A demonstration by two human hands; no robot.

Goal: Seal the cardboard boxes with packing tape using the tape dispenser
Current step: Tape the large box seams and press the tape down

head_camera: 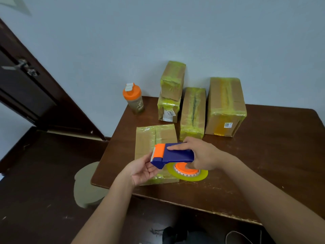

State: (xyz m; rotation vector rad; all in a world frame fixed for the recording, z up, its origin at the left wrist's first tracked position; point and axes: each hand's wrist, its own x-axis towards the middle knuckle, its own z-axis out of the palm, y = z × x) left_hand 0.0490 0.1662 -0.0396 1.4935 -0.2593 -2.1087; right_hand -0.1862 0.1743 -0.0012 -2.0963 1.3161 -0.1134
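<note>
Holding tape dispenser (pixel 173 154) above flat box (pixel 154 138) — your right hand (pixel 202 155) grips handle, left hand (pixel 140 170) loosely cupped at blade end, likely seeking tape's free end.

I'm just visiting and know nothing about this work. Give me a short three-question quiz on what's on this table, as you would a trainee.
1. True or false: the right hand grips the tape dispenser.
2. How many cardboard boxes are on the table?
3. The orange-lidded bottle stands: A) on a box, B) at the table's far left corner, C) on the floor.

Key: 1 true. 2 five, one stacked on another. 3 B.
</note>
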